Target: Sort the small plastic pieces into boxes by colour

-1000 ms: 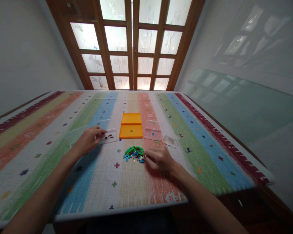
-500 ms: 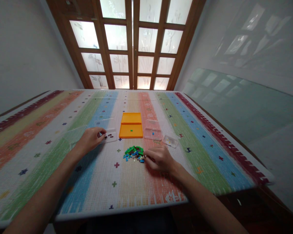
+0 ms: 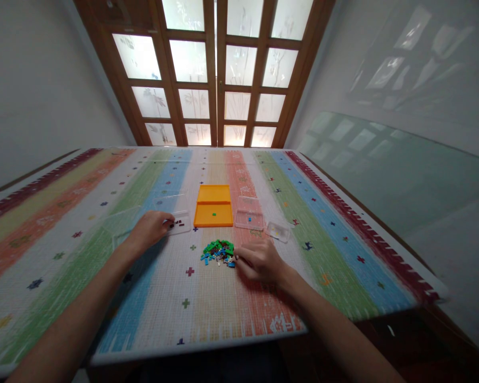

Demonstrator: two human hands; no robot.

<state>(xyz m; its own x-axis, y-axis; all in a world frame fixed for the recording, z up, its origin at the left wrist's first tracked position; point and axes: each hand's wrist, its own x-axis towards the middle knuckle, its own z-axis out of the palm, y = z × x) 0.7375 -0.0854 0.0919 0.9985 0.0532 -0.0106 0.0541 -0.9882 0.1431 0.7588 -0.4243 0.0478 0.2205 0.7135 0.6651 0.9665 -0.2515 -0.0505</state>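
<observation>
A pile of small toy bricks [image 3: 219, 251], green, blue, brown and pale, lies near the front of the table. My right hand [image 3: 261, 260] rests at the pile's right edge, fingertips pinched together; whatever they hold is too small to make out. My left hand [image 3: 150, 230] reaches over the left side of a clear plastic box [image 3: 186, 227] with several dark brown bricks [image 3: 179, 222] in it. Its fingers are closed, and their contents are hidden. Between and beyond both hands stands an open orange case [image 3: 213, 219] with one green brick [image 3: 214, 214] inside.
Right of the orange case, a clear box [image 3: 241, 225] holds a blue brick [image 3: 249, 219]. Beside it sits a smaller clear box [image 3: 278, 237] with tiny yellowish pieces. Another clear container [image 3: 115, 240] is partly behind my left hand. A striped cloth [image 3: 159, 298] covers the table.
My left hand's fingers have shifted slightly at the left clear box, and the dark piece at their tips no longer shows as clearly. My right hand stays at the pile.
</observation>
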